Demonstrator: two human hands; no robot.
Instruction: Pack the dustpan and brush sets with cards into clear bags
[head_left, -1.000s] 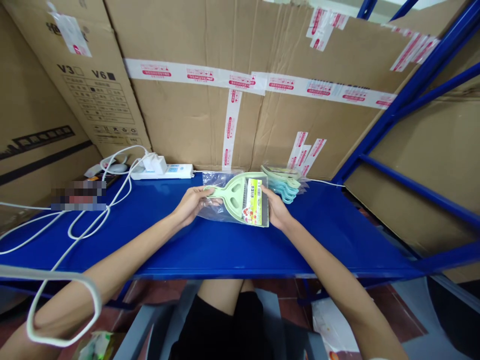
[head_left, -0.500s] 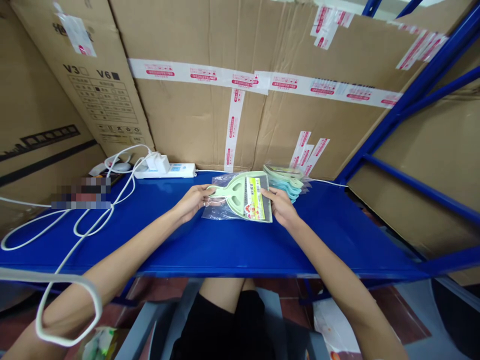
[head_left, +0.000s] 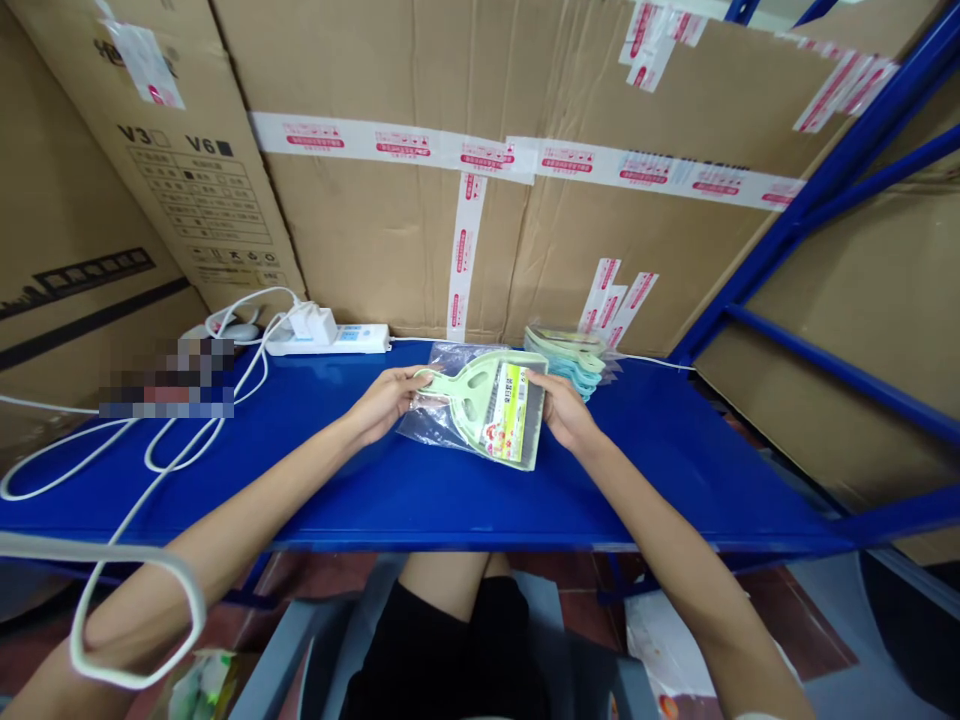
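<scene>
A pale green mini dustpan point(head_left: 459, 386), packed in a clear plastic bag point(head_left: 431, 424) with a yellow-and-white label point(head_left: 510, 412), is held up over the blue table. My left hand point(head_left: 390, 402) pinches its handle end through the bag, thumb on top. At the wide end, my right hand point(head_left: 564, 410) grips the edge near the label's top corner, fingers partly behind it. Dark bristles, perhaps of a small brush, show beside the label. Just behind my right hand lies a stack of similar bagged items point(head_left: 571, 355) in green and light blue.
The blue table point(head_left: 450, 510) backs onto large taped cardboard point(head_left: 390, 230). A white power strip point(head_left: 364, 338) with a plugged-in adapter stands at the back left. Loose white cables point(head_left: 169, 470) loop over the left side. A blue metal frame point(head_left: 817, 215) rises at the right.
The bagged dustpan has tilted, its wide end swinging down and slightly nearer to me. Both hands keep their hold at the same ends.
</scene>
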